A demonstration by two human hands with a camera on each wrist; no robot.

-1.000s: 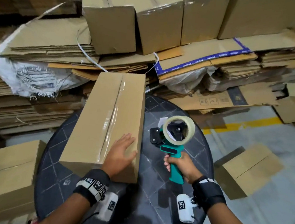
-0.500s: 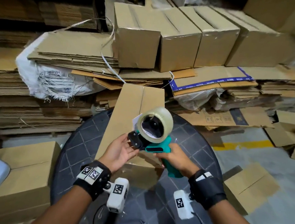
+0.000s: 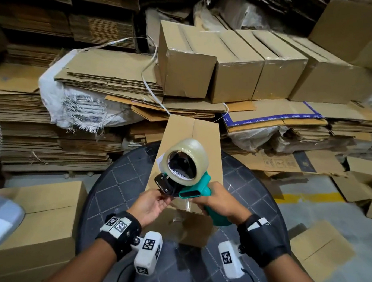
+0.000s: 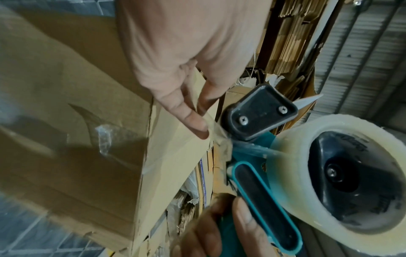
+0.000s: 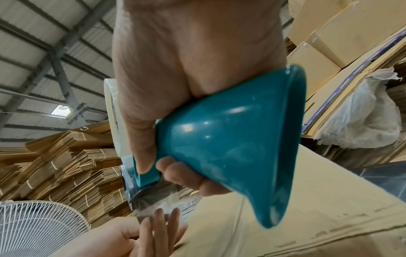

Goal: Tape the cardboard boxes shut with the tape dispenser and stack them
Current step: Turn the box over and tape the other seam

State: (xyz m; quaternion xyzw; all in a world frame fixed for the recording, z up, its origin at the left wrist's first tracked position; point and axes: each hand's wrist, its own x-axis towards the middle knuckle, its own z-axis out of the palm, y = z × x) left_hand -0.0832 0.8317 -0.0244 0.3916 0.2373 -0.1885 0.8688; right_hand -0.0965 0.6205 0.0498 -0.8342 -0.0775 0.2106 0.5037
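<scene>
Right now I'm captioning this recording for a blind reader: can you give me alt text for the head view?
A person's right hand grips a teal tape dispenser loaded with clear tape, while the left hand pinches the tape end at its black nose. Both hover over a long cardboard box lying on a round black table, with flattened cardboard and assembled boxes stacked behind.

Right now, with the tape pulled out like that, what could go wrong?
The left hand pinches the loose tape end right beside the dispenser's metal blade, so fingers might get nicked. The tape could fold and stick to itself. The box pokes past the table's far edge and might slide.
</scene>
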